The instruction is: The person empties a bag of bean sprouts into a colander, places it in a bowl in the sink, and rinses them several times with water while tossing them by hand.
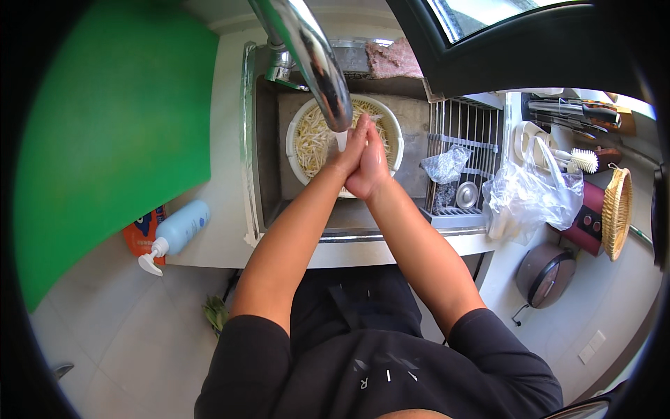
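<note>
My left hand [347, 152] and my right hand [372, 165] are pressed palm to palm, wet, just beside the water stream [341, 141] from the chrome faucet [335, 99]. Below them a round white plastic colander [290, 149] stands in the steel sink [416, 141], filled with bean sprouts [312, 144]. Neither hand plainly holds anything, though the space between the palms is hidden. The faucet's neck and my hands cover part of the colander.
Right of the colander, a metal rack [455, 120] holds a mesh scrubber [446, 163] and a sink strainer [467, 195]. A clear plastic bag [534, 196] lies beyond it. Left are a blue pump bottle [183, 225] and a large green panel [120, 131]. A pink cloth [395, 58] lies behind the sink.
</note>
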The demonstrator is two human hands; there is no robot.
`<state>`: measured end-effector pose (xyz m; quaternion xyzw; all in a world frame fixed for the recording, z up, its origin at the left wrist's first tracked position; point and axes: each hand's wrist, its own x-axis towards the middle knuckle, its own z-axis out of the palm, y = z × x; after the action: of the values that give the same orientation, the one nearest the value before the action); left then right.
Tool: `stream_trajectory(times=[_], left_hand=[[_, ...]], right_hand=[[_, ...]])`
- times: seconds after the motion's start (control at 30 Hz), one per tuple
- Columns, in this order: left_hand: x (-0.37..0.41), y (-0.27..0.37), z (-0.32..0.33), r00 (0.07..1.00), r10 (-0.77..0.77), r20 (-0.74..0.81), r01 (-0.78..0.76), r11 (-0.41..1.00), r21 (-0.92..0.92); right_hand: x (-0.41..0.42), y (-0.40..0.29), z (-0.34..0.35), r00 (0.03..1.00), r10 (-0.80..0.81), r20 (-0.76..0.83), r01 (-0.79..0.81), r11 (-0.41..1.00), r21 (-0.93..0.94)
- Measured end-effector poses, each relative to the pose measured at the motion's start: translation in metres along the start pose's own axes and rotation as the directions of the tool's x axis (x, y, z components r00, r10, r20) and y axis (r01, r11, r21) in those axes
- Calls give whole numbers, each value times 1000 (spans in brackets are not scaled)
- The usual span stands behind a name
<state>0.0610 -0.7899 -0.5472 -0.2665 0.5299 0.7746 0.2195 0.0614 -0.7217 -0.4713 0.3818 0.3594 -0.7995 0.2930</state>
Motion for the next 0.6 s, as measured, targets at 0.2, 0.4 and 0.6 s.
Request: stream_trajectory(times=[0.2, 0.4, 0.6], left_hand=[[-33, 10, 11, 985, 65, -158, -115, 937, -329], [-33, -13, -6, 874, -50, -483, -141, 926, -351], [-12, -48, -34, 763, 355, -540, 17, 824, 566]], right_hand=[[55, 15, -10, 902, -423, 82, 391, 723, -569], [36, 6, -1, 807, -424, 411, 362, -194, -912], [79, 9, -69, 624, -778, 71, -57, -136, -989]])
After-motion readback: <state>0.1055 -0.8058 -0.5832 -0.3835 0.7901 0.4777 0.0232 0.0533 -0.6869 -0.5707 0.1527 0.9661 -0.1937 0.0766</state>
